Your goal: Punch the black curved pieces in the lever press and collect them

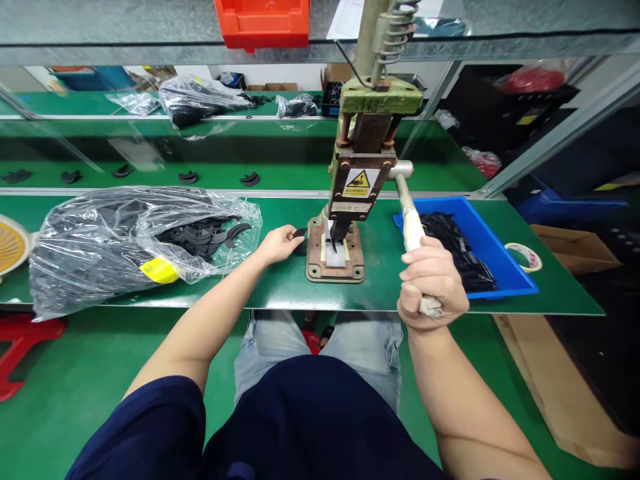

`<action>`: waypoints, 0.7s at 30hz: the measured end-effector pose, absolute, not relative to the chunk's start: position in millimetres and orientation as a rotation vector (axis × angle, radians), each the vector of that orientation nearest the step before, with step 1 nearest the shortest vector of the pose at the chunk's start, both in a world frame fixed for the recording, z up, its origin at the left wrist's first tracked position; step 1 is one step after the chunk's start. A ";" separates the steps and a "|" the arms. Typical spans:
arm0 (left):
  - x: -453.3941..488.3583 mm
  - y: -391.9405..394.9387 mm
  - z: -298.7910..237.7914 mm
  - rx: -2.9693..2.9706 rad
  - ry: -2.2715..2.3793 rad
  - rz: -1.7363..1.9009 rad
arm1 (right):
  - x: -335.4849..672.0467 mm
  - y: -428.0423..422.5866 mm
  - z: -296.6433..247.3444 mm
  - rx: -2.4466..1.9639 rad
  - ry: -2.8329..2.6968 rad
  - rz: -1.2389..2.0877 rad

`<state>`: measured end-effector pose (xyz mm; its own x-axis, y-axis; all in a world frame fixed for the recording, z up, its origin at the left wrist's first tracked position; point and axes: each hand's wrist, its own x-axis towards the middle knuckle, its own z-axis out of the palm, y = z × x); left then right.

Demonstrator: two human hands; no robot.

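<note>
My right hand (434, 281) is wrapped round the pale, taped lever handle (413, 230) of a green hand press (373, 133). Left of the press base (314, 248), my left hand (280, 244) pinches a curved black plastic piece (299, 233); another dark piece shows just below it. Under the press head, a slim black part (334, 244) lies on the light fixture plate (336, 255). A clear plastic bag (100, 247) with many crescent-shaped black pieces (197, 239) lies open to the left of my left hand.
Right of the press stands a blue tray (505, 270) of black parts, with a tape roll (524, 257) beside it. Several black pieces (188, 178) lie on the strip behind. A red bin (263, 23) hangs above; a round fan-like object (13, 245) is far left.
</note>
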<state>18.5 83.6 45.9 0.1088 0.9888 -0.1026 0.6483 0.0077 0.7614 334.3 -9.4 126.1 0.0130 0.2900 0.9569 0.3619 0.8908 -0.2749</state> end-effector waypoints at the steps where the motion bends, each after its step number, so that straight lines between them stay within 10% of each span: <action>1: 20.0 84.4 48.5 1.623 1.549 0.662 | 333.7 -9.3 126.1 -0.519 -1.574 -0.064; 21: 62.3 100.9 54.0 1.562 1.286 0.666 | 335.0 -8.6 122.0 -0.521 -1.569 -0.075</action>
<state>62.3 100.9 54.0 0.2928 0.9425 -0.1612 0.4124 0.0277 0.9106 335.0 -8.6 122.0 0.0230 0.2784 0.9602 0.3688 0.8903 -0.2670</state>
